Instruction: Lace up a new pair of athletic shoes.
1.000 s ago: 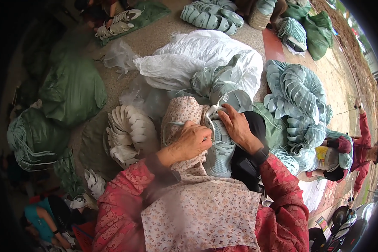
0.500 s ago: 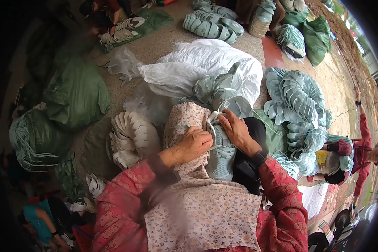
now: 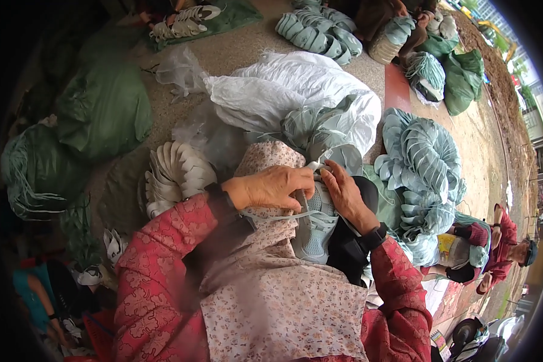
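Note:
A pale blue-grey mesh shoe upper (image 3: 312, 240) lies lengthwise on my lap over flowered cloth, with a white edge at its far end. My left hand (image 3: 273, 187) is closed in a pinch at the upper's left side, close to that end. A pale shoelace (image 3: 271, 216) loops out below its fingers and crosses the upper's throat; the exact pinch point is hidden. My right hand (image 3: 347, 198) grips the upper's right side, its thumb and fingertips at the white edge. Both hands' fingertips nearly meet there.
Beyond my knees lie a white sack (image 3: 289, 84) and a bunch of grey-green uppers (image 3: 320, 127). Strung blue uppers (image 3: 425, 157) are heaped right, cream ones (image 3: 178, 175) left. Green sacks (image 3: 105, 102) stand far left. A person in red (image 3: 504, 235) is at the right.
My left hand has moved up and right to the upper's far end, and the lace now hangs in a slack loop. My right hand stays on the upper. The view has shifted slightly.

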{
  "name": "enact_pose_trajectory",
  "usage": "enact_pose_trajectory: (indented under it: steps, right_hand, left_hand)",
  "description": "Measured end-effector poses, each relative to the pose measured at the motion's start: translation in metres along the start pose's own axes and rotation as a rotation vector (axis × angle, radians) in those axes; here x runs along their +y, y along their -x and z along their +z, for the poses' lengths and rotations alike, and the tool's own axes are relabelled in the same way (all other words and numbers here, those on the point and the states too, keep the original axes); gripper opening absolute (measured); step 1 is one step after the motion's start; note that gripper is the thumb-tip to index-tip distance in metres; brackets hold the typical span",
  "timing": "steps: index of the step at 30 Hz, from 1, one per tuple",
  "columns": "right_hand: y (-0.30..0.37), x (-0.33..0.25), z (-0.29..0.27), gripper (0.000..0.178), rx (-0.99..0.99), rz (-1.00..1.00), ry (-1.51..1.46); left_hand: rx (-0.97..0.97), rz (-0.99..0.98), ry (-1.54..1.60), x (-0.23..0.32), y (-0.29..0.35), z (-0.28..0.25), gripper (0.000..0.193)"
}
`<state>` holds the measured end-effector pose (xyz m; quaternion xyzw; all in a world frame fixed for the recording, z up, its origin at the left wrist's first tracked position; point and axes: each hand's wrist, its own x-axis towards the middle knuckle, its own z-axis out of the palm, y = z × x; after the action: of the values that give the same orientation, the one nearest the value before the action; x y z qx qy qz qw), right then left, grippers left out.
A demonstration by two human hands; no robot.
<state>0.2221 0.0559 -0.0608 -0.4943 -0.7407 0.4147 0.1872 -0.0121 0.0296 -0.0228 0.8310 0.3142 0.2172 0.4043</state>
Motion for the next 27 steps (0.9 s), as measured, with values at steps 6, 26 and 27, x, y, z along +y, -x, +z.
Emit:
enact_pose_trajectory:
  steps: [6,26,27]
  right_hand:
    - [0.021,-0.031,-0.013,0.027,0.123,-0.607,0.368]
    - [0.028,-0.035,-0.129,0.011,-0.034,-0.027,-0.065]
    - [0.032,-0.047,-0.118,0.016,-0.113,0.080,-0.459]
  left_hand:
    - [-0.004,-0.050,0.064,-0.009,0.008,0.012,0.025]
    - [0.111,-0.044,-0.118,0.033,-0.001,0.026,0.030]
    - [0.102,-0.040,-0.130,0.029,-0.001,0.029,0.030]
